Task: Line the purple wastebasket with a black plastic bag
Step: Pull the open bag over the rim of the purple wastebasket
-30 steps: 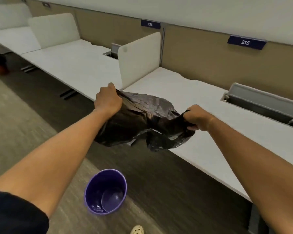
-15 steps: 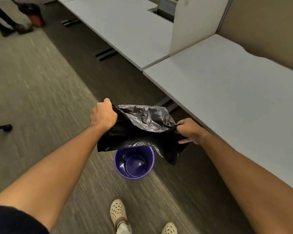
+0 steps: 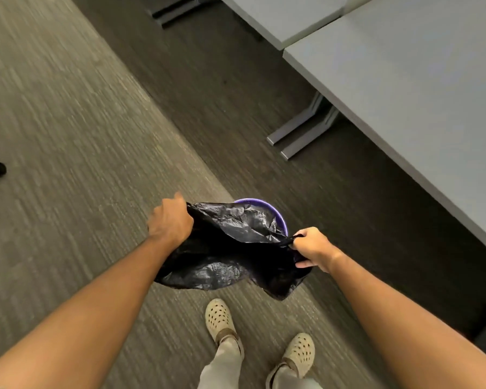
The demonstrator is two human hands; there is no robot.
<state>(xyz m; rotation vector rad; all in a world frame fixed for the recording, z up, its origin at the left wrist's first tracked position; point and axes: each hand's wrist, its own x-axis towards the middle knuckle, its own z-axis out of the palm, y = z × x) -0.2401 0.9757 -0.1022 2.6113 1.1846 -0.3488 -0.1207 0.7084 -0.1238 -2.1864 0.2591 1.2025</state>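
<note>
At the bottom of the frame: two cream perforated clogs (image 3: 219, 318), toes pointing up-frame, on grey-brown carpet (image 3: 68, 122); light trouser legs above them. Centre of frame: black plastic bag (image 3: 230, 248), crumpled, stretched between both hands above the floor. Left hand (image 3: 170, 220), grip clenched on the bag's left edge, fingers hidden behind the plastic. Right hand (image 3: 313, 247), grip pinching a gathered fold at the bag's right edge. Bag mouth partly spread; contents cannot be told. Just beyond and beneath the bag: purple wastebasket (image 3: 274, 213), standing on the floor, only an arc of its far rim showing; interior hidden by the bag. Upper right of frame: pale grey desk (image 3: 404, 66), its metal feet (image 3: 300, 130) on darker carpet. Left edge, mid-height: small black object, unidentifiable.
</note>
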